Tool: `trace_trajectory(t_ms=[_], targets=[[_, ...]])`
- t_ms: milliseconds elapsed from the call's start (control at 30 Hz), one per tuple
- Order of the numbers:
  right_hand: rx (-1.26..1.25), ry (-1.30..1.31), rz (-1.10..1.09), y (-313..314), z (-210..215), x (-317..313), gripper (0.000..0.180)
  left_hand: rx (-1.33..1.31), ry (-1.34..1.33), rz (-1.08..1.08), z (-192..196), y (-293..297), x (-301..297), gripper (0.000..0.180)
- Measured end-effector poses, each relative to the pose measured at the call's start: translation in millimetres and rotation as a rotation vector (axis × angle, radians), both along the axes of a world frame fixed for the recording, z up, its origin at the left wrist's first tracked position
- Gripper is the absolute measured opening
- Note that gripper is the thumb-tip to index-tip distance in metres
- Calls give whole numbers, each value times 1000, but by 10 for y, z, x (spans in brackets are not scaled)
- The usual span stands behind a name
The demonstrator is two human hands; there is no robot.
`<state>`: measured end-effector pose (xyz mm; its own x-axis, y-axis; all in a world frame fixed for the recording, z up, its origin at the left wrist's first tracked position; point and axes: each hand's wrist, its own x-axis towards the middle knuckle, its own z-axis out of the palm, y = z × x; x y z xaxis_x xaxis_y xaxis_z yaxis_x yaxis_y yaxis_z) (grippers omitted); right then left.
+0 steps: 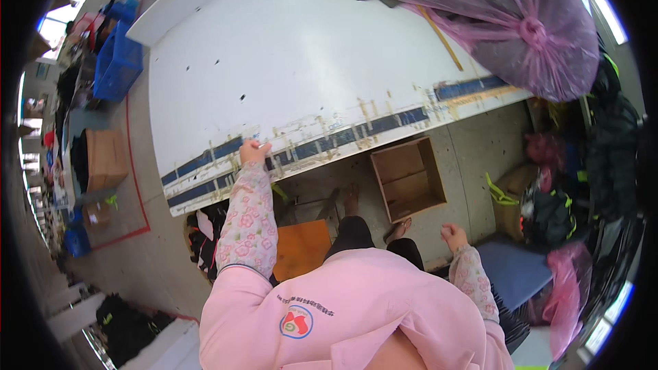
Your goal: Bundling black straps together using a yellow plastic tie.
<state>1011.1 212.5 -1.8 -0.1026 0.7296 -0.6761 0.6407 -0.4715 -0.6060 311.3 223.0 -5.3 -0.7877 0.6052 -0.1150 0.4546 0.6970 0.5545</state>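
Observation:
My left hand (253,152) is at the front edge of the white table (274,48), above the dark blue tape strips (343,138). Its fingers are curled together, with the thumb side toward the right. Whatever they pinch, if anything, is too small to make out. Held low in the air on the right side of my body, my right hand (453,237) has its fingers curled in. Nothing shows in it. Below and left of that hand is an open wooden box (410,179) under the table edge.
A knotted pink plastic bag (534,31) of dark items lies at the table's far right, beside a yellowish strip (442,39). Blue crates (118,65) and a cardboard box (106,159) stand left. A blue seat (514,270) and dark piled goods (552,216) are right; an orange board (303,250) is below.

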Motion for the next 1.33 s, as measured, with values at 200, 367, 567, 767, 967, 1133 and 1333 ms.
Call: trace_trajectory(t_ms=[200, 367, 567, 767, 967, 1133, 1333], targets=[[32, 17, -50, -172, -35, -191, 29, 267, -656, 39, 230, 97, 877, 20], [-76, -28, -125, -723, -280, 164, 30, 74, -1301, 13, 129, -145, 2500, 14], [-185, -109, -287, -1981, -758, 1023, 27, -124, -1459, 186, -1306, 59, 3398, 13], [-411, -133, -625, -2711, -629, 1326, 16, -20, -1378, 312, -2593, 1062, 3722, 17], [-502, -121, -619, -2984, -755, 1289, 14, 213, -1354, 268, -2873, 2463, 3956, 25], [-450, 20, -757, -2845, -818, 1194, 14, 129, -1288, 333, -2784, 2298, 4205, 33], [-421, 79, -745, -2446, -730, 1110, 13, -78, -1331, 289, -2627, 1263, 3810, 40]])
